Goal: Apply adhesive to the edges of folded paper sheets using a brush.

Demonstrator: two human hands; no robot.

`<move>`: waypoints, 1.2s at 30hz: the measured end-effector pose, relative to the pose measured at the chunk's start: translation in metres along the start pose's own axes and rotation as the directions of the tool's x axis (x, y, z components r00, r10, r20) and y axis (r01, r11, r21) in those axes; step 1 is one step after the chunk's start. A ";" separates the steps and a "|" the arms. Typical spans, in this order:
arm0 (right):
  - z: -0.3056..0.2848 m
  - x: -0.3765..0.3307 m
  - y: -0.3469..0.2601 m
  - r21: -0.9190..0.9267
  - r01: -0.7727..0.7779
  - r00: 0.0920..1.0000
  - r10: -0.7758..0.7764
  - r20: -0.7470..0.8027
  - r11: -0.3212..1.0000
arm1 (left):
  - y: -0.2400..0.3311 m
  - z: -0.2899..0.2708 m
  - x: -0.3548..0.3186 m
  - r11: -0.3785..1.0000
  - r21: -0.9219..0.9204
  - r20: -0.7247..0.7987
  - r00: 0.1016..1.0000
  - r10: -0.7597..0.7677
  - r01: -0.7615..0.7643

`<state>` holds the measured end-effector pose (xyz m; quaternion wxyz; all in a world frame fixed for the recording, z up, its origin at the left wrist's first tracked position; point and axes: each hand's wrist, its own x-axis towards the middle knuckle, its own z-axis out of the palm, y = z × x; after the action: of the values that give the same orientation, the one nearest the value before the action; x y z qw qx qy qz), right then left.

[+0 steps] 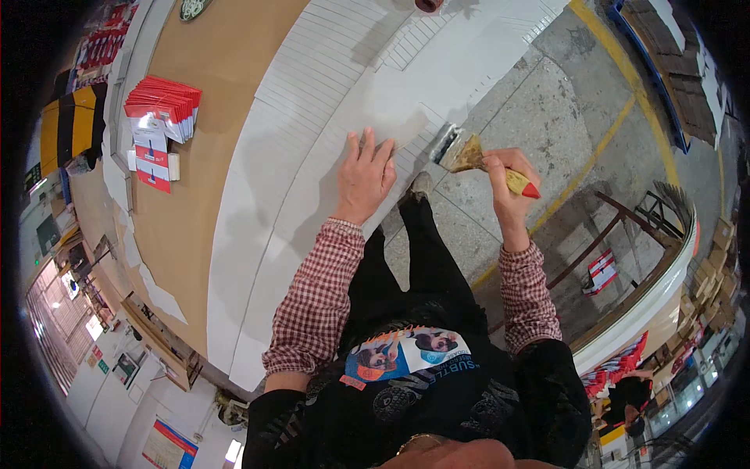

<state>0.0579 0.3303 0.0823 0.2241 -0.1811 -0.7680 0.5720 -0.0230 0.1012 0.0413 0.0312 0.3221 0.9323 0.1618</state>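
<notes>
A broad paintbrush (pixel 469 156) is gripped in the closed right hand (pixel 504 176) by its yellow, red-tipped handle; its metal ferrule and pale, glue-darkened bristles are pointed left, toward the edge of the white sheets (pixel 328 102). The sheets are fanned in overlapping rows across the brown worktable (pixel 211 62). The left hand (pixel 365 176) is laid flat and open on them, fingers spread, nothing held. The brush is kept just right of that hand, over the grey floor (pixel 539 102).
</notes>
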 end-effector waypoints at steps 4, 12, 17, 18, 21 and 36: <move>-0.006 0.000 0.007 0.083 -0.006 0.992 -0.005 0.127 0.997 | 0.000 0.001 -0.001 1.000 -0.009 -0.005 1.000 -0.001 0.001; -0.012 0.004 0.002 0.043 -0.020 0.999 0.018 0.044 0.999 | 0.000 -0.002 0.001 0.999 -0.027 0.031 0.999 -0.034 0.035; -0.013 0.006 0.005 -0.005 -0.031 0.999 0.031 -0.031 1.000 | 0.001 -0.001 0.000 0.999 -0.028 0.041 0.998 -0.038 0.039; -0.013 0.005 0.006 -0.027 -0.066 0.997 0.067 0.037 0.997 | 0.002 -0.001 -0.002 0.998 -0.026 0.044 0.998 -0.048 0.050; -0.016 0.002 0.003 0.054 -0.004 1.000 0.005 -0.017 0.999 | 0.003 -0.001 -0.001 0.998 -0.026 0.041 0.998 -0.051 0.052; -0.014 -0.025 -0.009 -0.067 0.043 0.999 -0.043 0.003 0.997 | 0.012 0.008 -0.037 0.982 0.124 0.044 0.988 -0.147 0.141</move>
<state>0.0866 0.3252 0.0913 0.2296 -0.1714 -0.7907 0.5411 0.0143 0.0899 0.0354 0.0482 0.2594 0.9600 0.0941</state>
